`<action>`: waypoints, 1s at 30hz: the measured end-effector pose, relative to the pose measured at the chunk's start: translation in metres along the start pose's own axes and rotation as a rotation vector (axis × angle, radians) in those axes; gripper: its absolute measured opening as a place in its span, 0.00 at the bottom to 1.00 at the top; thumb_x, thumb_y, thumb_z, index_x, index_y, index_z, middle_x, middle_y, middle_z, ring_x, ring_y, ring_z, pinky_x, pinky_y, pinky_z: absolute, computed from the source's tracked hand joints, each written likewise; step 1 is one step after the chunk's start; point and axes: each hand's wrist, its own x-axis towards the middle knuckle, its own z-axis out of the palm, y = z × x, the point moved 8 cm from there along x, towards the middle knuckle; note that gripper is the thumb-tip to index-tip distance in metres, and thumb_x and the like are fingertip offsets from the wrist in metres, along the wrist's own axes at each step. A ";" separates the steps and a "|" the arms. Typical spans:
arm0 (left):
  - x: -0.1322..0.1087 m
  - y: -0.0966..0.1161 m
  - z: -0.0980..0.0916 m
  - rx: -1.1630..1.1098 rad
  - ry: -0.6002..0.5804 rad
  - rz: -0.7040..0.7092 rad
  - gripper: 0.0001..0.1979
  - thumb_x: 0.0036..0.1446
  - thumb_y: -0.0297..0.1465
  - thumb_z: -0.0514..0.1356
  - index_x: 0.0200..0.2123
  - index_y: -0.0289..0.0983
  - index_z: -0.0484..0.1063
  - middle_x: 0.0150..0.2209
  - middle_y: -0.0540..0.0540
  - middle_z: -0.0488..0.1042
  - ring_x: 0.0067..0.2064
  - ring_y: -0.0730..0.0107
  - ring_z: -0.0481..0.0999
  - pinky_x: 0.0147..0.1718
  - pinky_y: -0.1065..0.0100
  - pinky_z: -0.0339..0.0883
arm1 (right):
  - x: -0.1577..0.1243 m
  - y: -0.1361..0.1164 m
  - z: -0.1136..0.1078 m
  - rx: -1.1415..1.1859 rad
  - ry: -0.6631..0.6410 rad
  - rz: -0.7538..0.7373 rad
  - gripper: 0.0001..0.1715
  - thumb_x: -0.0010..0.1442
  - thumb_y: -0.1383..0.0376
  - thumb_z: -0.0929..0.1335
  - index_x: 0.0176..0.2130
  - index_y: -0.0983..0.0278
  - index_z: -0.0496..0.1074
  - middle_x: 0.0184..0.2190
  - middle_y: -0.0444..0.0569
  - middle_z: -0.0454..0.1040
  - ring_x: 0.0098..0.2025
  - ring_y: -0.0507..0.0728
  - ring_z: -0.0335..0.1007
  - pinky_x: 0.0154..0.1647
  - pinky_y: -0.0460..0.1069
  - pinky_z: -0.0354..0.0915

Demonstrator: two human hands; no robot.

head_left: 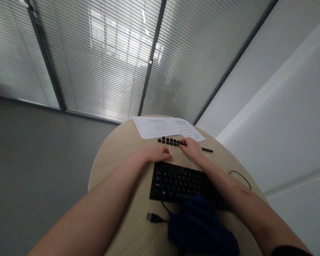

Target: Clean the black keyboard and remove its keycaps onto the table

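Observation:
My left hand (160, 153) rests on the round wooden table (109, 160), its fingers curled, just above the top left corner of a black keyboard (176, 179). Whether anything is between those fingers is too small to tell. My right hand (190, 147) has its fingers pinched at the right end of a double row of small black keycaps (171, 142). One keycap appears to be at its fingertips. A shorter row of black keycaps (207, 150) lies to the right of that hand. My right forearm passes over the keyboard's right part and hides some of it.
Printed sheets (156, 127) lie at the table's far edge, behind the keycaps. A dark blue cloth (200, 227) covers part of the keyboard's near edge. Beside it is a USB plug (154, 218) on a black cable. Another thin cable (241, 174) curves at the right. Glass panels with blinds stand beyond.

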 end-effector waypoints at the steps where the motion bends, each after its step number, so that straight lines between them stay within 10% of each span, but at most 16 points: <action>1: 0.000 -0.001 0.000 -0.008 0.005 -0.003 0.17 0.59 0.44 0.57 0.40 0.40 0.80 0.34 0.45 0.80 0.33 0.65 0.74 0.32 0.68 0.60 | 0.000 0.001 -0.005 0.014 0.014 -0.002 0.15 0.62 0.58 0.67 0.45 0.62 0.77 0.42 0.52 0.78 0.46 0.60 0.72 0.49 0.51 0.64; 8: 0.001 0.001 0.000 -0.001 -0.006 0.048 0.16 0.59 0.43 0.58 0.39 0.40 0.80 0.35 0.45 0.80 0.34 0.65 0.74 0.33 0.68 0.60 | -0.027 0.036 -0.055 0.551 0.136 0.139 0.33 0.67 0.47 0.55 0.39 0.63 0.79 0.39 0.53 0.78 0.42 0.60 0.73 0.47 0.54 0.67; 14: 0.003 0.004 0.002 0.020 -0.040 0.073 0.17 0.60 0.42 0.56 0.35 0.38 0.79 0.31 0.47 0.78 0.31 0.68 0.71 0.32 0.67 0.59 | -0.073 0.044 -0.051 1.369 -0.080 0.364 0.30 0.65 0.45 0.56 0.35 0.61 0.75 0.19 0.45 0.64 0.22 0.55 0.62 0.27 0.52 0.64; 18: 0.002 0.003 0.003 0.027 -0.062 0.058 0.17 0.59 0.44 0.56 0.32 0.38 0.78 0.27 0.49 0.74 0.29 0.69 0.69 0.30 0.67 0.57 | -0.095 0.032 -0.031 1.538 -0.178 0.471 0.27 0.62 0.42 0.59 0.36 0.60 0.71 0.13 0.37 0.50 0.16 0.52 0.49 0.19 0.48 0.56; 23: -0.002 0.009 0.005 0.069 -0.082 0.072 0.18 0.58 0.46 0.57 0.28 0.38 0.75 0.25 0.50 0.72 0.27 0.70 0.67 0.30 0.66 0.56 | -0.108 0.008 -0.005 1.646 -0.326 0.423 0.20 0.59 0.47 0.67 0.38 0.61 0.71 0.20 0.40 0.66 0.20 0.52 0.62 0.19 0.47 0.59; 30: 0.002 0.026 0.017 0.143 -0.065 0.138 0.15 0.60 0.42 0.56 0.29 0.37 0.74 0.25 0.50 0.72 0.28 0.71 0.68 0.29 0.68 0.56 | -0.106 0.007 -0.012 1.715 -0.180 0.270 0.24 0.48 0.56 0.77 0.42 0.62 0.71 0.24 0.39 0.71 0.22 0.49 0.68 0.18 0.43 0.62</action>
